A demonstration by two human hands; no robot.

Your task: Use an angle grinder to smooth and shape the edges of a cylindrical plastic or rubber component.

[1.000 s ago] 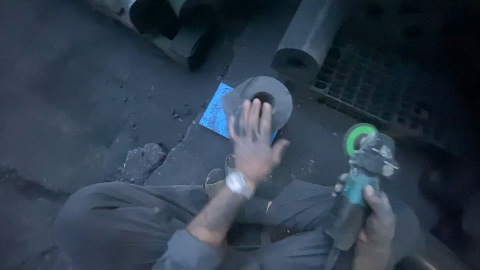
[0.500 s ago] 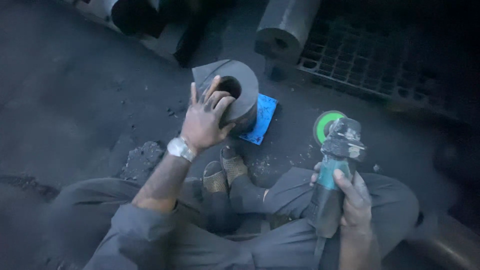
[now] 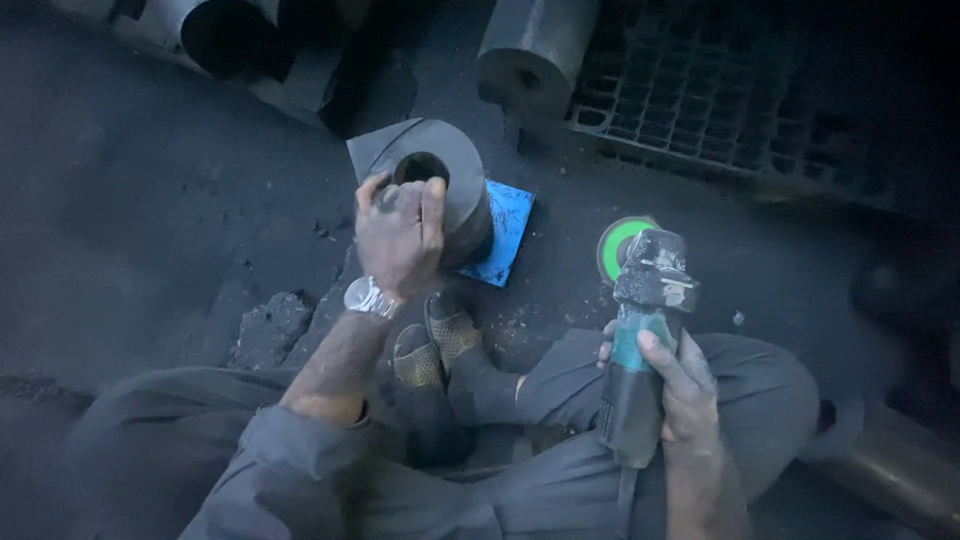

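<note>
My left hand (image 3: 400,235) grips the near rim of a grey metal cylinder with a round bore (image 3: 435,165), thumb side toward the hole. The cylinder rests tilted on a blue square pad (image 3: 508,232) on the dark floor. My right hand (image 3: 672,385) is closed around the teal body of an angle grinder (image 3: 640,330), held upright over my right thigh. Its green disc (image 3: 622,245) points away from me, to the right of the pad. A silver watch sits on my left wrist.
I sit cross-legged in grey trousers, sandalled feet (image 3: 435,345) in front of me. Large metal cylinders (image 3: 535,45) and pipes (image 3: 225,35) lie at the top. A metal grate (image 3: 720,100) covers the floor at top right. A broken patch of floor (image 3: 268,330) lies to the left.
My left hand moved from flat on the cylinder's face to gripping its near rim. The view shifted, and the grinder stays in my right hand.
</note>
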